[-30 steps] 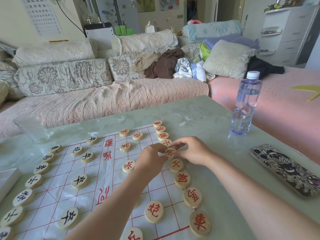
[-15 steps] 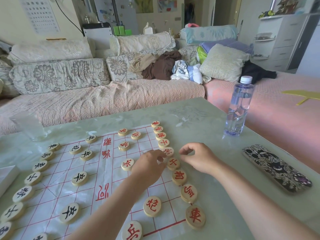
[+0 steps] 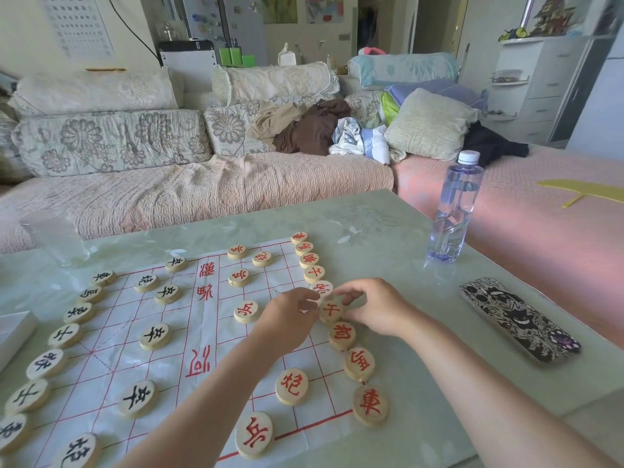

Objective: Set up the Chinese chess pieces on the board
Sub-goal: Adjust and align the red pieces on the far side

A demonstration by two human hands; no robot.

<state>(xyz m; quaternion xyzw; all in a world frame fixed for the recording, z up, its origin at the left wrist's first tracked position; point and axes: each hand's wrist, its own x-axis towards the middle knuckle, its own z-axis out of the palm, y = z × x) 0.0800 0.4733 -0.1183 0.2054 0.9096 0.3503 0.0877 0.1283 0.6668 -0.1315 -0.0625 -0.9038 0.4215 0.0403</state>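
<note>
The white paper board (image 3: 216,336) with red lines lies on the green table (image 3: 422,383). Red-lettered wooden pieces run down its right edge, from the far one (image 3: 299,236) to the near chariot (image 3: 370,405). Black-lettered pieces (image 3: 45,364) line the left edge, and several soldiers and cannons of both colours stand inside the grid. My left hand (image 3: 287,322) and my right hand (image 3: 378,307) meet at one red piece (image 3: 331,311) in the right row. Fingertips pinch it from both sides while it lies flat.
A water bottle (image 3: 454,211) stands at the table's far right. A patterned phone (image 3: 520,319) lies near the right edge. A clear glass (image 3: 50,234) stands at the far left and a white box (image 3: 13,332) at the left edge. A sofa runs behind the table.
Both hands were on the red piece one place farther up the row, drew slightly apart, and have now closed on the piece below it.
</note>
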